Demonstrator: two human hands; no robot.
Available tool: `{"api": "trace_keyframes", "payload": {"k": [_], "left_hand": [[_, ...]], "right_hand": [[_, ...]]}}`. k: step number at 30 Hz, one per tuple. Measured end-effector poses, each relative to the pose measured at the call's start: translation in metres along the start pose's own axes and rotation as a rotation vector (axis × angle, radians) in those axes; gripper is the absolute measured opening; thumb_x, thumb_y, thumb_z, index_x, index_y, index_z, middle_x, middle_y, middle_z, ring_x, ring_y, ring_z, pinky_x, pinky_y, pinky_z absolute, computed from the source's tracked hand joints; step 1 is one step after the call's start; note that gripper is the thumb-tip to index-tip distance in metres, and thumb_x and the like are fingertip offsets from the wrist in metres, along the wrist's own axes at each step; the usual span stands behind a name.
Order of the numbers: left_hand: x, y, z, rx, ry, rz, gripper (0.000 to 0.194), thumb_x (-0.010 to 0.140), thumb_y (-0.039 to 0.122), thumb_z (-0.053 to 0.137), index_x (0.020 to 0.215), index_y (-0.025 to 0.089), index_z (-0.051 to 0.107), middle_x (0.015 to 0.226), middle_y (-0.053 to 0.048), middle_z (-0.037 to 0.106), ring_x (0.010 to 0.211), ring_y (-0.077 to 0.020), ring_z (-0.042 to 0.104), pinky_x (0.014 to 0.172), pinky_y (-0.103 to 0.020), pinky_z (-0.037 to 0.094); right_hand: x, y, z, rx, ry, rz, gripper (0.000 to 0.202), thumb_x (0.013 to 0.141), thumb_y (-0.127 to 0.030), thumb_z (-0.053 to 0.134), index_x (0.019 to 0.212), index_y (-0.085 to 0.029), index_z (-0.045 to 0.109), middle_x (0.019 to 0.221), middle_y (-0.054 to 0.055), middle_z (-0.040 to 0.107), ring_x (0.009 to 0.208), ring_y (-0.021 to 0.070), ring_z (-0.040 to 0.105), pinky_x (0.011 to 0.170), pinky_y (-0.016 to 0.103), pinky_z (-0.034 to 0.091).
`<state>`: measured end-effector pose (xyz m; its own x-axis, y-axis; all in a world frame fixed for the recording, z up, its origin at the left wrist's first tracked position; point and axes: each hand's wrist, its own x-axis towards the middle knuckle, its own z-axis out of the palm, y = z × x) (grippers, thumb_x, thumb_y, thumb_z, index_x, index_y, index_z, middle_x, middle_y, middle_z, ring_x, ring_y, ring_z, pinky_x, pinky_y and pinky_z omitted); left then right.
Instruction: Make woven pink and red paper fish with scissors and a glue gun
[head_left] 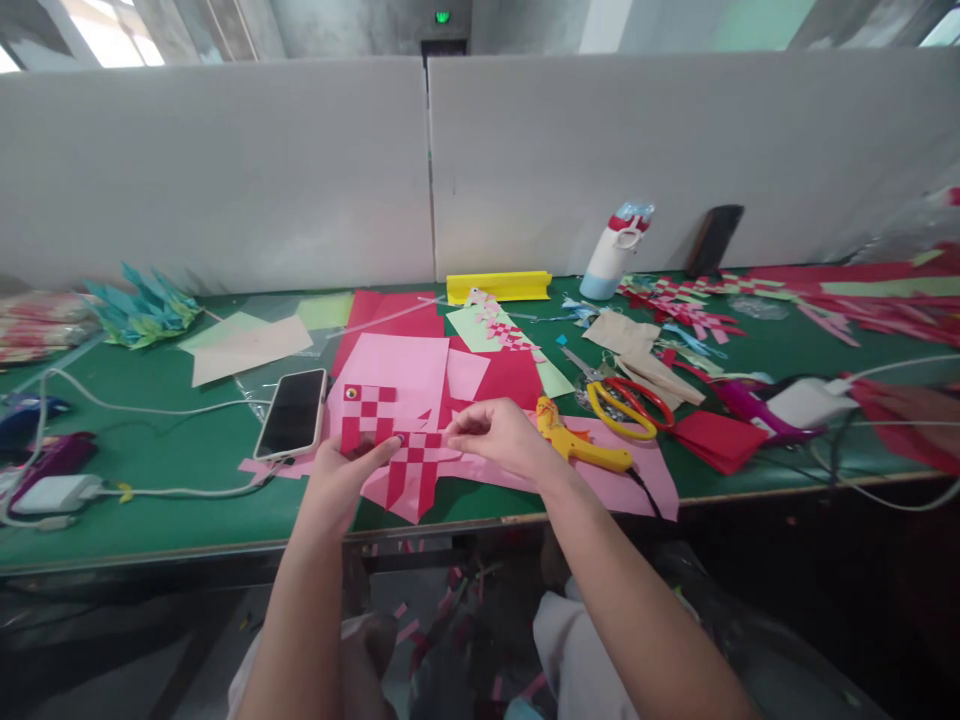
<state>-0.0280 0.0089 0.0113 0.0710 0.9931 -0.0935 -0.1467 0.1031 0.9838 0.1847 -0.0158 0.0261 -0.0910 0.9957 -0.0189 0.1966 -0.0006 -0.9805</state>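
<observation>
My left hand (347, 472) grips a checkered paper fish (417, 453) woven from pink and red strips, with the thumb pressed on its upper side. A googly eye (351, 394) shows on a checkered part just above that hand. My right hand (491, 437) pinches at the fish's right edge, thumb and fingertips together; whatever lies between them is too small to make out. Under and behind the fish lie pink paper sheets (397, 352) and red paper (500, 378). A yellow glue gun (592, 450) rests on pink paper just right of my right hand.
A phone (292, 412) with a cable lies left of the paper. Scissors with yellow and red handles (626, 405) sit right, near a folded red paper (718, 440). A bottle (613, 255), a yellow folded strip (499, 287) and white partitions (225, 170) stand at the back.
</observation>
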Motion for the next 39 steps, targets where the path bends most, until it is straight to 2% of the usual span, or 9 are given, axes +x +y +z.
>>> {"api": "trace_keyframes", "payload": {"k": [5, 16, 23, 28, 34, 39], "left_hand": [[-0.001, 0.001, 0.000, -0.017, 0.003, -0.002, 0.036, 0.053, 0.030, 0.090, 0.080, 0.013, 0.074, 0.077, -0.006, 0.074, 0.075, -0.0170, 0.068, 0.073, -0.028, 0.056], [0.003, -0.002, -0.006, -0.035, 0.023, -0.007, 0.034, 0.055, 0.029, 0.090, 0.079, 0.012, 0.074, 0.073, -0.005, 0.073, 0.069, -0.0133, 0.066, 0.070, -0.025, 0.056], [0.002, -0.002, -0.004, -0.015, -0.016, -0.015, 0.039, 0.052, 0.030, 0.090, 0.083, 0.013, 0.075, 0.079, -0.007, 0.074, 0.075, -0.0179, 0.068, 0.073, -0.028, 0.056], [0.002, -0.005, -0.002, 0.056, -0.050, -0.018, 0.033, 0.052, 0.032, 0.089, 0.075, 0.013, 0.074, 0.072, -0.005, 0.072, 0.071, -0.0174, 0.066, 0.068, -0.027, 0.054], [-0.001, -0.004, 0.003, 0.163, -0.114, -0.014, 0.028, 0.051, 0.031, 0.089, 0.066, 0.014, 0.072, 0.065, -0.004, 0.071, 0.063, -0.0141, 0.061, 0.063, -0.024, 0.049], [-0.004, 0.001, 0.008, 0.188, -0.125, -0.032, 0.028, 0.053, 0.034, 0.088, 0.065, 0.014, 0.073, 0.065, -0.004, 0.071, 0.063, -0.0143, 0.061, 0.063, -0.025, 0.049]], "right_hand": [[-0.001, -0.003, -0.004, 0.005, 0.004, 0.046, 0.018, 0.063, -0.026, 0.079, 0.075, -0.014, 0.072, 0.072, 0.003, 0.070, 0.070, 0.0151, 0.065, 0.067, 0.027, 0.052], [0.000, 0.004, -0.021, -0.033, 0.011, 0.020, 0.022, 0.064, -0.033, 0.080, 0.075, -0.015, 0.073, 0.080, 0.006, 0.073, 0.079, 0.0177, 0.067, 0.075, 0.030, 0.049], [0.002, 0.003, -0.015, -0.042, 0.029, -0.037, 0.037, 0.076, -0.052, 0.070, 0.078, -0.015, 0.072, 0.071, 0.004, 0.068, 0.070, 0.0152, 0.062, 0.068, 0.027, 0.045], [0.004, 0.002, -0.003, 0.090, 0.058, -0.042, 0.036, 0.070, -0.050, 0.076, 0.083, -0.016, 0.075, 0.083, 0.006, 0.073, 0.077, 0.0163, 0.064, 0.073, 0.029, 0.049], [0.007, 0.004, 0.005, 0.182, 0.099, -0.050, 0.034, 0.068, -0.045, 0.078, 0.086, -0.017, 0.076, 0.084, 0.005, 0.074, 0.078, 0.0161, 0.065, 0.073, 0.029, 0.052], [0.007, 0.003, 0.007, 0.161, 0.123, -0.091, 0.027, 0.065, -0.039, 0.080, 0.080, -0.017, 0.075, 0.085, 0.006, 0.075, 0.083, 0.0179, 0.067, 0.078, 0.030, 0.053]]}}
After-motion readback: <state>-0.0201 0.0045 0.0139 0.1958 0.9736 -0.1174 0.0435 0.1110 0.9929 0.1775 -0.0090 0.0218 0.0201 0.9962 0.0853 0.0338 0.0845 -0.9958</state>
